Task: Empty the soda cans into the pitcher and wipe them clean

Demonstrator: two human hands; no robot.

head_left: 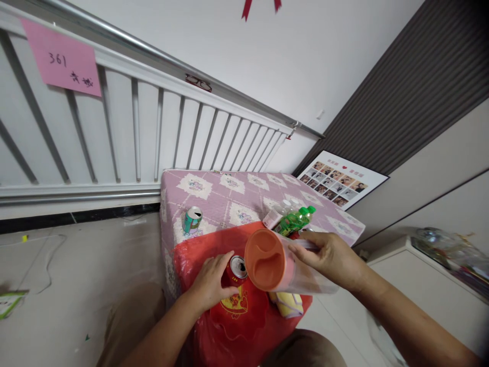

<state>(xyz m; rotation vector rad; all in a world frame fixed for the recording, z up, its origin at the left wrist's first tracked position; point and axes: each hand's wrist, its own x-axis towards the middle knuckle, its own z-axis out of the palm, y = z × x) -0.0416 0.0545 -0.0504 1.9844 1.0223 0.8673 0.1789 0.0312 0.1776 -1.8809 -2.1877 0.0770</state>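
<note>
My left hand (214, 279) is wrapped round a red can (236, 270) that stands upright, its top opened, on the red plastic covering (206, 244). In my right hand (324, 255) is the handle of a clear plastic pitcher (305, 278) with an orange lid (265, 260). The pitcher is tipped on its side, its lid facing left, right beside the can's top. Below the pitcher lies a folded yellow cloth (288, 304). A printed golden design (235, 302) shows on the red material under my left hand.
A teal can (193, 220) stands on the patterned tablecloth (229, 191) at the left. Several bottles, some green (294, 220), are grouped behind the pitcher. A white radiator (191, 127) runs behind the table. At the right is a white cabinet (397, 270).
</note>
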